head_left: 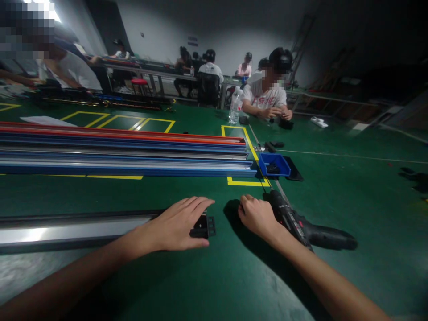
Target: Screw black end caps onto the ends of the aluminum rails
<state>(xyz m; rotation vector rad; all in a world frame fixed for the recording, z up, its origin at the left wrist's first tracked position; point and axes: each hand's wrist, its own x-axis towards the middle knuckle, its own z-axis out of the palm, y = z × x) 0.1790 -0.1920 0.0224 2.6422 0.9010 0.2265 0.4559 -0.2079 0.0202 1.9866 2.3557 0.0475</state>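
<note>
My left hand (177, 225) lies flat with its fingers stretched out on the end of a long grey metal rail (67, 229), pressing on a small black bracket (203, 227) at the rail's tip. My right hand (256, 216) is curled closed beside the nose of a black power screwdriver (307, 229) that lies on the green floor mat (214, 276). Whether its fingers hold anything is hidden. The screwdriver's body passes under my right wrist.
A stack of long red, blue and silver rails (127, 151) lies ahead. A blue parts bin (274, 165) and a black pad (296, 171) sit at its right end. A seated person (267, 96) works beyond, beside a water bottle (236, 107). Others sit at tables behind.
</note>
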